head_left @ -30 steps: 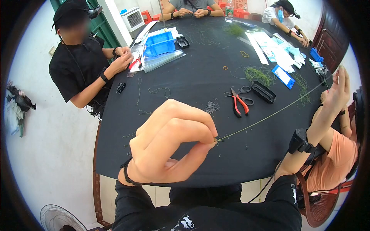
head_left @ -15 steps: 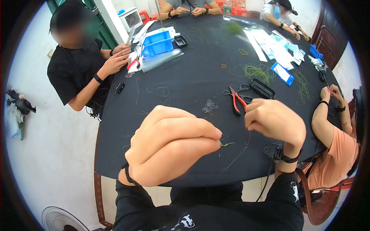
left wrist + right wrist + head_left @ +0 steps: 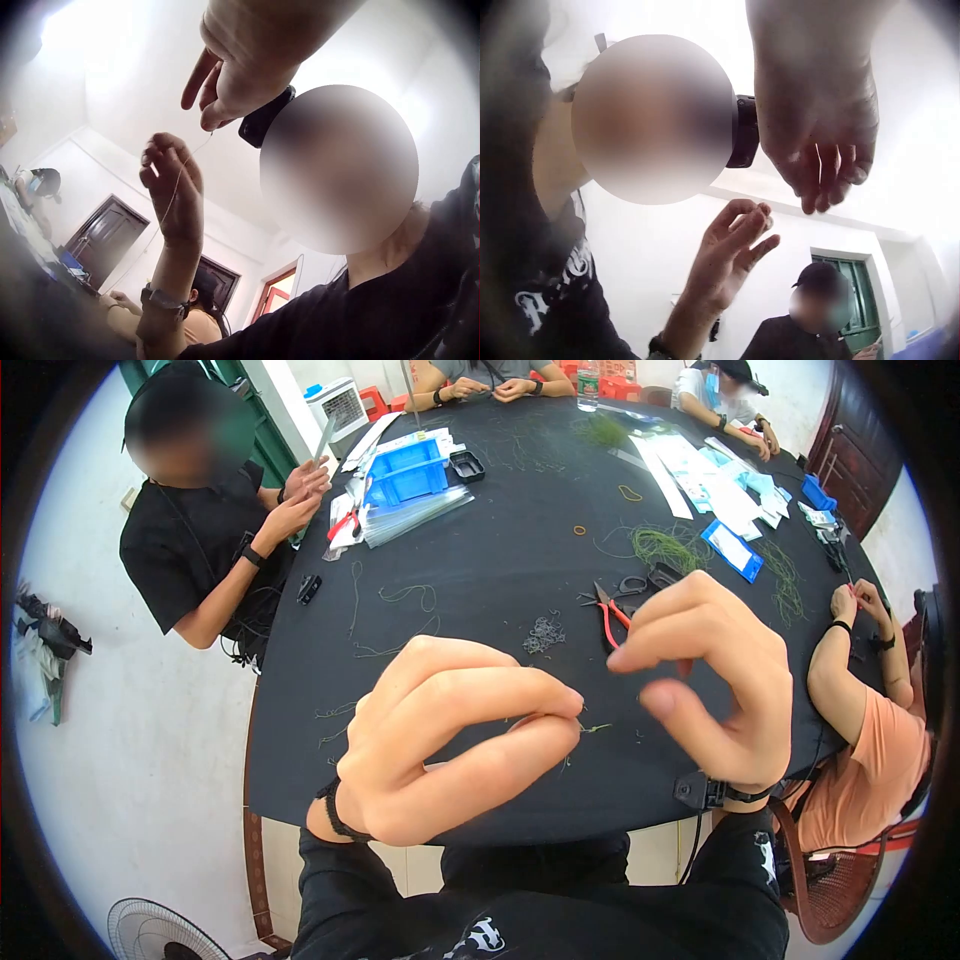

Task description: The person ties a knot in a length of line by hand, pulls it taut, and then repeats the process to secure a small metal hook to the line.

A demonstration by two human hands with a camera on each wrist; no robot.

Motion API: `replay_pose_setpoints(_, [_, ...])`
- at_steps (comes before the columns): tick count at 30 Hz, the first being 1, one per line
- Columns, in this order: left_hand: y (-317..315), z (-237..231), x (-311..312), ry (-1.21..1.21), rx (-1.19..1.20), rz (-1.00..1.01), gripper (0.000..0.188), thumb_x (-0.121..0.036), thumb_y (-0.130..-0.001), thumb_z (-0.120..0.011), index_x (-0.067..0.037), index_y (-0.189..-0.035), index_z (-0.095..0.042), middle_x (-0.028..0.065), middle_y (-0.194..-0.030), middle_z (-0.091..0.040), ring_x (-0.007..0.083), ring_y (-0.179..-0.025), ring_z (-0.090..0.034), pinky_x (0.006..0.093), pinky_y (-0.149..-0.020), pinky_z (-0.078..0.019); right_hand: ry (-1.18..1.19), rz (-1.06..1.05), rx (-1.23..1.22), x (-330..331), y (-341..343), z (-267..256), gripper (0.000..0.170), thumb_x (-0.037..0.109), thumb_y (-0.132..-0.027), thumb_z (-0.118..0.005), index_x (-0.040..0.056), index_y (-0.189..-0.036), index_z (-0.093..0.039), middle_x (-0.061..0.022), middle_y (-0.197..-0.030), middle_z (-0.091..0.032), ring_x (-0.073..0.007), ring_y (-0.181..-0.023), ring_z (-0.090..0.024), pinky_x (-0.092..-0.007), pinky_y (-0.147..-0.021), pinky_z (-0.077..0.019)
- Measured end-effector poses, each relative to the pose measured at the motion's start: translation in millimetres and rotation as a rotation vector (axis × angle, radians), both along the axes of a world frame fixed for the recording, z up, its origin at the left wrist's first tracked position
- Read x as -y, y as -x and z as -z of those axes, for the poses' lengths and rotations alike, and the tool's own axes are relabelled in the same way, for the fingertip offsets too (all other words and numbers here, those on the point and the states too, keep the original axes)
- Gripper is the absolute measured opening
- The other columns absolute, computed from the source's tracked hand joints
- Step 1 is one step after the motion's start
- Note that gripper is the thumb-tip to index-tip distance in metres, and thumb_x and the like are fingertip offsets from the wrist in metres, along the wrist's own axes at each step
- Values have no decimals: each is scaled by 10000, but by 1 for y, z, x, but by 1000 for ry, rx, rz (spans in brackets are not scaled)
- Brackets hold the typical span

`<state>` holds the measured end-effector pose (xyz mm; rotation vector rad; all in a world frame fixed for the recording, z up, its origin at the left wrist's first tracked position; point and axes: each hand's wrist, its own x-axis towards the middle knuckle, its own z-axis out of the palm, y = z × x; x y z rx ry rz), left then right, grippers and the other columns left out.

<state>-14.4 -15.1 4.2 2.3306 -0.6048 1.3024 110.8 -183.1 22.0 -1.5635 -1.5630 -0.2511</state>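
Observation:
In the head view my left hand (image 3: 450, 745) pinches a thin green line (image 3: 597, 728) between thumb and fingers, a short end sticking out past the tips. The left wrist view shows the line (image 3: 178, 182) hanging down from those fingertips in front of my other hand. My right hand (image 3: 735, 670) is held just to the right, fingers curved and thumb well apart from them, nothing between. On the black table beyond the hands lies a small pile of dark metal bits (image 3: 545, 634). Red-handled pliers (image 3: 609, 625) lie partly hidden behind my right hand.
Scissors (image 3: 630, 586) and a black tray (image 3: 664, 574) lie behind the right hand. Further back are a bundle of green line (image 3: 668, 550), a blue packet (image 3: 733, 550), and a blue bin (image 3: 408, 475). Other people sit around the table; one (image 3: 200, 550) is at the left.
My right hand came in from far right, where the line was stretched taut, to beside my left hand. Its fingers have since spread from the thumb. My left hand keeps its pinch.

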Motion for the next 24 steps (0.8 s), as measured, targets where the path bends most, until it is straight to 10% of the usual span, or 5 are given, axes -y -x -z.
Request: replay_pose_setpoints(24, [-4,5,3,34,-6,-31,258,-33,-547,-758,-88,-764,-629,42,-829,-632,172,-722,-569,241,-592,-449,-70,-121,-172,-11,12,13,153,10,-651,-669,21,-777,-584,-75,-745,-569,-100,-613,-484,-200,-479,-347])
